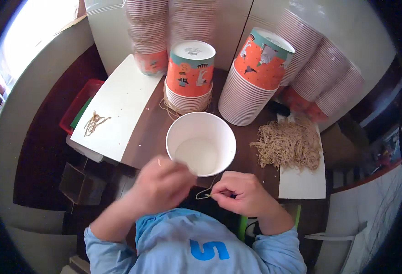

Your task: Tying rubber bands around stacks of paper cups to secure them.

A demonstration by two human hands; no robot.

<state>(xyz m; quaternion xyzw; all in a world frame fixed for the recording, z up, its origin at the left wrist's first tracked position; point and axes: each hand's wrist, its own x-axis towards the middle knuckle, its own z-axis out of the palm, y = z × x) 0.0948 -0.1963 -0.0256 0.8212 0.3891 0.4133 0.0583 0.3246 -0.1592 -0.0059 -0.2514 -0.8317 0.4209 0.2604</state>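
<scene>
A white paper tub (pixel 226 137) stands at the table's near edge with its open mouth toward me. My right hand (pixel 246 194) is just in front of it, thumb and forefinger pinched on a thin beige string (pixel 202 197) that hangs in a loop. Over the tub's near left rim is my left hand (pixel 164 185), bent inward and blurred by motion. Its fingertips are smeared, so whether it holds anything is unclear. To the right lies a tangled heap of beige strings (pixel 288 145).
Behind the tub stand a short stack of orange and green tubs (pixel 190 73) and a taller, leaning stack (pixel 255 77). Bagged tub stacks (pixel 148 36) line the back. A few loose strings (pixel 95 123) lie on the white left panel. A red bin (pixel 80 105) sits beyond it.
</scene>
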